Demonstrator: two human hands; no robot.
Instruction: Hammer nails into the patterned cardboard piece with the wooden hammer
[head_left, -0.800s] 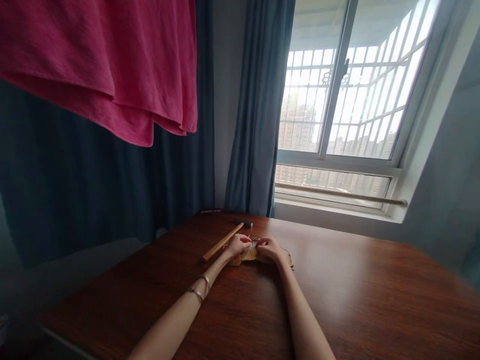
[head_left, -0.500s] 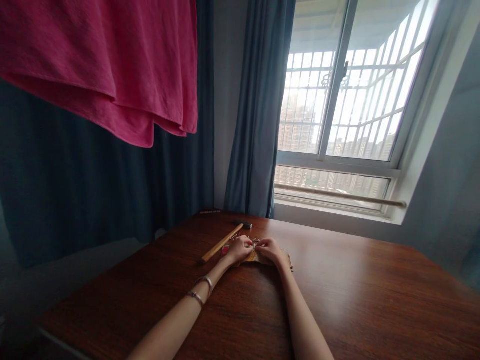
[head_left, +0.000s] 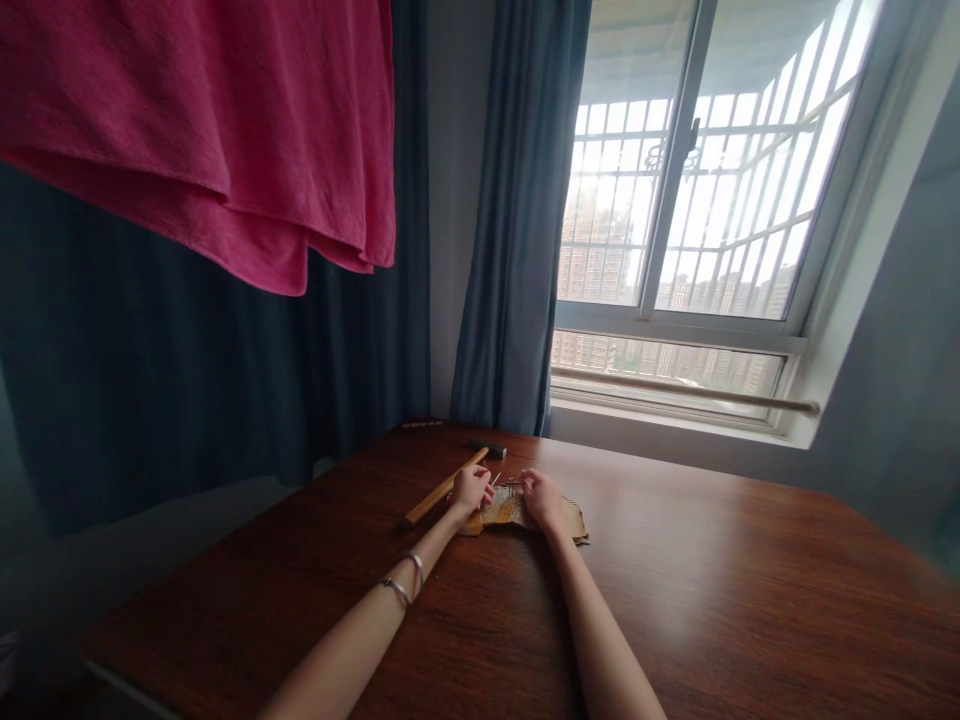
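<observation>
Tan flat piece lies on the surface, a little left of frame centre and towards the far edge. Its right end is ragged and sticks out past my right hand. Material too small to tell.

A few thin metal pins stand up from the piece near its far edge, between my two hands.

Left hand: sits on the left end of the piece, fingers curled in towards the pins. Grip state: cannot tell whether the fingertips pinch a pin or only touch.

Right hand: sits on the middle of the piece, fingers bent and pointing at the same pins. Grip state: likewise cannot tell; fingertips too small to read. The two hands are near each other but apart.

Two bracelets on my left wrist.

Hammer lies flat just left of my left hand, wooden handle running diagonally, dark head at the far end.

Surroundings: pink cloth hangs in the upper left of the frame; blue curtain at upper centre; barred window at upper right, bright.
</observation>
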